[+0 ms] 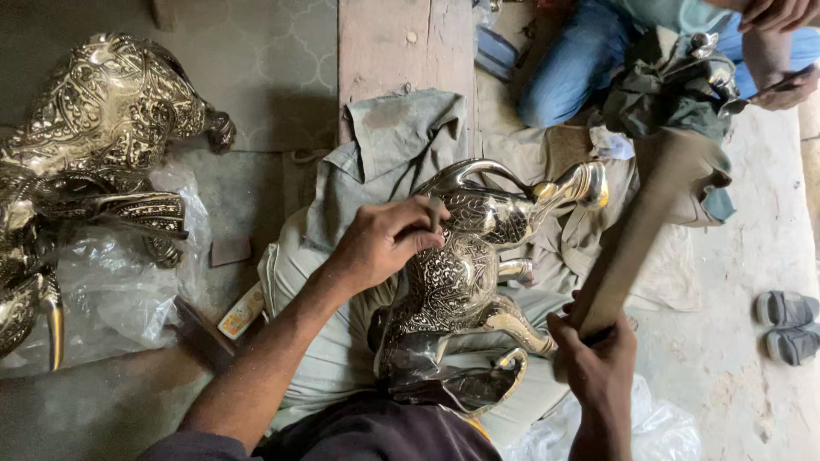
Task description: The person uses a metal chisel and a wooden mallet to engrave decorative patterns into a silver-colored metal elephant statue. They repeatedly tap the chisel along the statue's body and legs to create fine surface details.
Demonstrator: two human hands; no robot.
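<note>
Brass, engraved and polished, makes up the finished animal figures lying on clear plastic sheeting at far left, well apart from the work. At centre the left hand is closed around a small chisel-like tool set against the back of the engraved silvery-brass horse figure, which lies on grey cloth across the person's lap. The right hand is clenched on a long wooden mallet raised above the figure (blurred), so the step in hand appears to be chasing the surface pattern, and the next strike calls for a steady tool tip and a square blow; another person works at upper right.
</note>
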